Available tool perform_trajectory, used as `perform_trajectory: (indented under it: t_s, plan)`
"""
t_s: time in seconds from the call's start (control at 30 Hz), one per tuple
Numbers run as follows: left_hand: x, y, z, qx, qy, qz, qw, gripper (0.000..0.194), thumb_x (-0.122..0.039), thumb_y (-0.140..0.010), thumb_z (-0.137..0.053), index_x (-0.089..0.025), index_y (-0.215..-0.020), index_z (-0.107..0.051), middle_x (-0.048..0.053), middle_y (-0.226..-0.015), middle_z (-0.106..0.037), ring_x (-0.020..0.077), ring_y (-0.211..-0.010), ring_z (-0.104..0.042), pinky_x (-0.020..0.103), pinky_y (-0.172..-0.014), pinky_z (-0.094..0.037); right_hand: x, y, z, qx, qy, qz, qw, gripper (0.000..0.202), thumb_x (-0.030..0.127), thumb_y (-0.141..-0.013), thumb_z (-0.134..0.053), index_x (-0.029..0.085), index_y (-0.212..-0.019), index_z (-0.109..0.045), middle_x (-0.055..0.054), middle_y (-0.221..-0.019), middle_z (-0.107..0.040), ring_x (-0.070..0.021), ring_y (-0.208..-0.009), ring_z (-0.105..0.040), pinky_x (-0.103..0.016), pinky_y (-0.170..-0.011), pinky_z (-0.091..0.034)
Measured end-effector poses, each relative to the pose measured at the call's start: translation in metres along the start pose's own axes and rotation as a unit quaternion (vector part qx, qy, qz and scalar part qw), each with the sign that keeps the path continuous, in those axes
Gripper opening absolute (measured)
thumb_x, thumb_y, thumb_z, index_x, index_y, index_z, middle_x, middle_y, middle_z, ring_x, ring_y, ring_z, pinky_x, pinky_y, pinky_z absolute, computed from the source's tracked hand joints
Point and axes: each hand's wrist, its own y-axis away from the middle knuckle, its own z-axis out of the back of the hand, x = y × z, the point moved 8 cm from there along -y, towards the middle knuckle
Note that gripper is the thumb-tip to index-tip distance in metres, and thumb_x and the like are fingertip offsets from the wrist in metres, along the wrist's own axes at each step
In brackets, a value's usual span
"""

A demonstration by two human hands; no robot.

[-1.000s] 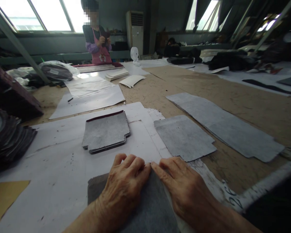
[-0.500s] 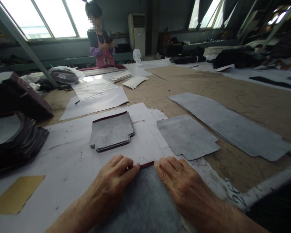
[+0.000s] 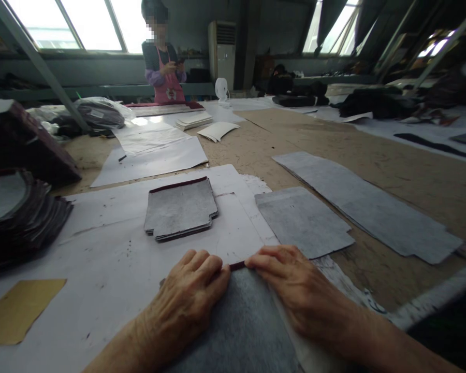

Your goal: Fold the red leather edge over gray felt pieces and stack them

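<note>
A grey cloth-like panel [image 3: 243,326] lies in front of me, with a narrow maroon folded strip [image 3: 237,266] along its far edge. My left hand [image 3: 190,292] is closed at the left end of that strip, thumb and fingers pressing on the edge. On the strip's right side my right hand [image 3: 295,285] is also closed, its fingertips bunched on the fold. Both palms hide the panel's sides. Beyond my hands sits a small stack of notched grey panels [image 3: 180,210] with a maroon top edge. Another notched grey panel [image 3: 303,220] lies beyond my right hand.
Long grey panels [image 3: 365,202] lie at the right. A tall pile of dark-edged panels [image 3: 42,223] stands at the left, near a tan card [image 3: 21,311]. White paper sheets [image 3: 151,166] lie farther back. Across the table, a person in a pink apron [image 3: 166,85] stands near a small white fan [image 3: 221,92].
My right hand has turned slightly, its fingers now drawn together on the maroon fold. My left hand keeps its place on the edge. The view has shifted a little.
</note>
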Motion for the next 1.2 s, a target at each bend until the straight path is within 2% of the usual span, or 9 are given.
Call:
perform_trajectory:
  t_s: [0.13,0.27,0.4,0.57,0.7,0.83,0.93,1.07,1.2]
  plan:
    - [-0.001,-0.002,-0.001,0.001,-0.018,-0.001,1.0,0.028,-0.008,-0.088,-0.032,-0.013,-0.104,-0.055,0.007,-0.082,-0.052,0.0185,-0.07,-0.043,0.035,-0.062,-0.038,-0.038,0.002,0.012,-0.021,-0.098,-0.103,0.99,0.025,0.01,-0.084,-0.047,0.019,-0.093,-0.068,-0.003,-0.101,-0.065,-0.0127,-0.097,-0.058,-0.025,-0.086,-0.048]
    - [-0.004,-0.004,0.003,-0.018,-0.023,-0.006,1.0,0.028,-0.01,-0.089,-0.031,-0.012,-0.102,-0.055,0.007,-0.081,-0.053,0.0182,-0.069,-0.042,0.035,-0.062,-0.037,-0.054,0.005,0.028,-0.102,-0.067,-0.179,0.976,0.025,0.006,-0.08,-0.049,0.02,-0.084,-0.07,-0.002,-0.092,-0.068,-0.0121,-0.085,-0.063,-0.024,-0.079,-0.051]
    - [-0.007,-0.005,0.005,-0.026,-0.023,-0.016,0.999,0.028,-0.009,-0.089,-0.03,-0.011,-0.101,-0.056,0.007,-0.079,-0.053,0.0183,-0.068,-0.041,0.035,-0.061,-0.036,-0.016,-0.004,0.026,-0.148,-0.003,-0.101,0.984,0.029,0.003,-0.08,-0.044,0.017,-0.088,-0.068,-0.005,-0.087,-0.065,-0.0159,-0.084,-0.058,-0.03,-0.076,-0.05]
    - [-0.001,-0.004,0.002,-0.012,-0.013,0.007,1.0,0.028,-0.012,-0.09,-0.031,-0.015,-0.096,-0.058,0.006,-0.078,-0.053,0.0184,-0.069,-0.043,0.036,-0.062,-0.037,0.028,-0.018,-0.011,-0.071,0.048,-0.008,0.996,0.028,0.001,-0.079,-0.039,0.009,-0.089,-0.064,-0.009,-0.079,-0.061,-0.0194,-0.076,-0.052,-0.035,-0.069,-0.049]
    - [0.011,0.007,0.013,-0.05,0.044,0.013,0.998,0.03,-0.006,-0.087,-0.033,-0.015,-0.102,-0.057,0.005,-0.079,-0.054,0.0155,-0.07,-0.046,0.031,-0.062,-0.043,0.028,-0.016,-0.021,-0.031,0.067,-0.002,0.997,0.03,0.001,-0.079,-0.038,0.008,-0.094,-0.062,-0.01,-0.083,-0.06,-0.02,-0.079,-0.051,-0.035,-0.071,-0.05]
    - [0.022,0.024,0.03,-0.078,0.072,0.011,0.994,0.033,-0.001,-0.083,-0.036,-0.015,-0.106,-0.056,0.005,-0.08,-0.054,0.013,-0.069,-0.047,0.026,-0.059,-0.046,0.027,-0.015,-0.016,-0.028,0.062,0.02,0.997,0.038,-0.001,-0.08,-0.031,0.008,-0.103,-0.061,-0.01,-0.084,-0.06,-0.0191,-0.08,-0.052,-0.034,-0.071,-0.051]
    - [0.021,0.03,0.034,-0.055,0.053,-0.003,0.997,0.034,0.0,-0.083,-0.035,-0.013,-0.108,-0.054,0.006,-0.082,-0.054,0.0143,-0.071,-0.047,0.029,-0.061,-0.047,0.032,-0.018,-0.013,-0.041,0.078,0.042,0.995,0.038,0.001,-0.083,-0.031,0.007,-0.108,-0.059,-0.01,-0.083,-0.061,-0.0196,-0.082,-0.053,-0.034,-0.07,-0.052]
    - [0.02,0.031,0.026,0.005,0.036,0.011,0.999,0.032,-0.003,-0.085,-0.032,-0.011,-0.107,-0.054,0.007,-0.082,-0.054,0.0162,-0.073,-0.045,0.033,-0.064,-0.046,0.038,-0.021,-0.018,-0.031,0.115,0.05,0.992,0.036,0.004,-0.086,-0.03,0.008,-0.106,-0.06,-0.008,-0.081,-0.061,-0.019,-0.077,-0.054,-0.033,-0.067,-0.052]
    - [0.018,0.029,0.023,0.002,0.025,0.0,1.0,0.029,-0.005,-0.086,-0.032,-0.009,-0.105,-0.054,0.008,-0.08,-0.053,0.0171,-0.072,-0.045,0.035,-0.065,-0.044,0.041,-0.023,-0.019,-0.023,0.15,0.057,0.987,0.038,0.002,-0.085,-0.029,0.006,-0.107,-0.059,-0.009,-0.083,-0.062,-0.0201,-0.077,-0.054,-0.033,-0.062,-0.05]
